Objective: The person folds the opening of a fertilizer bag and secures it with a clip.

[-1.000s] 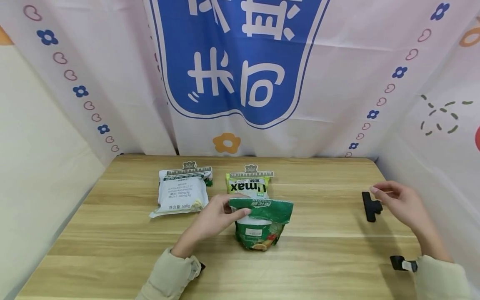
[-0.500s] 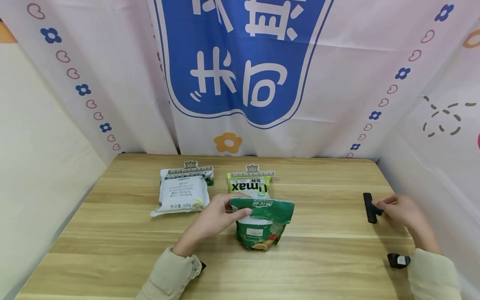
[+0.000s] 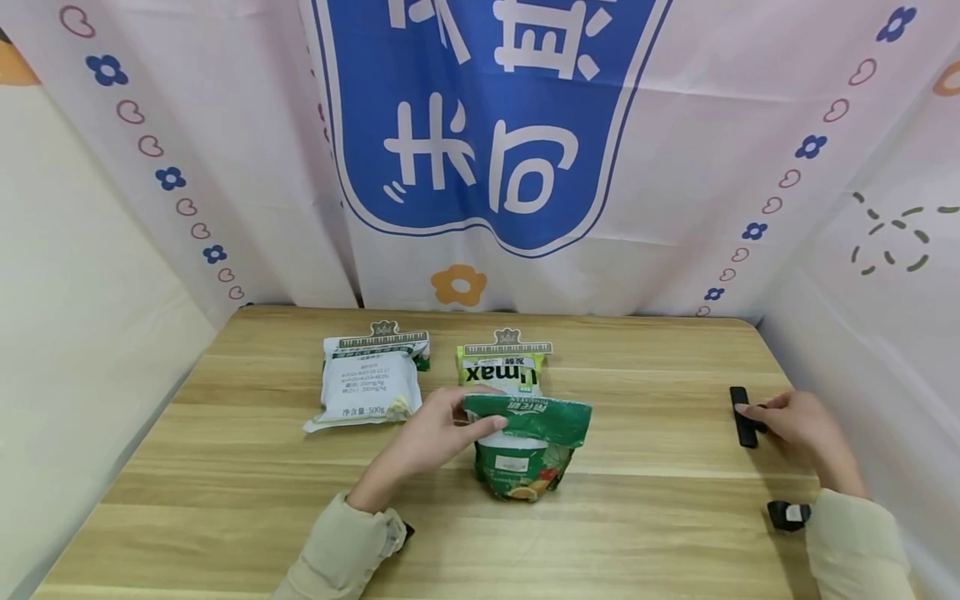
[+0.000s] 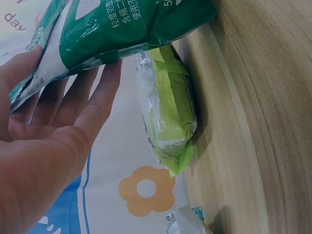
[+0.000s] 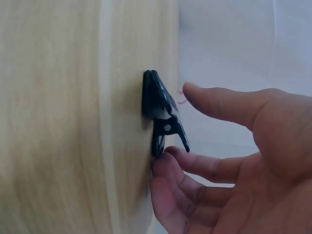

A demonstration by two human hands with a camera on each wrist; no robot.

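Observation:
In the head view my left hand (image 3: 438, 433) grips the folded top of a green bag (image 3: 512, 471) with a fruit picture, thumb in front. The left wrist view shows the fingers behind the same bag (image 4: 122, 29). My right hand (image 3: 810, 433) is at a black clip (image 3: 742, 417) lying on the right of the table. Up close, the thumb (image 5: 219, 102) stays apart from the clip (image 5: 161, 107), while the fingertips (image 5: 168, 168) are at the end of its lower handle; contact is hard to tell. The clip's jaws are together with nothing seen between them.
Behind the green bag is a yellow-green packet (image 3: 498, 371) with a clip (image 3: 508, 343) on its top. To its left lies a white packet (image 3: 367, 383), also clipped (image 3: 384, 335). A printed curtain (image 3: 645, 233) hangs behind the wooden table (image 3: 637, 533).
My right hand has moved down and left, bringing its fingers around the handle end of the black clip. The left hand keeps its grip on the green bag.

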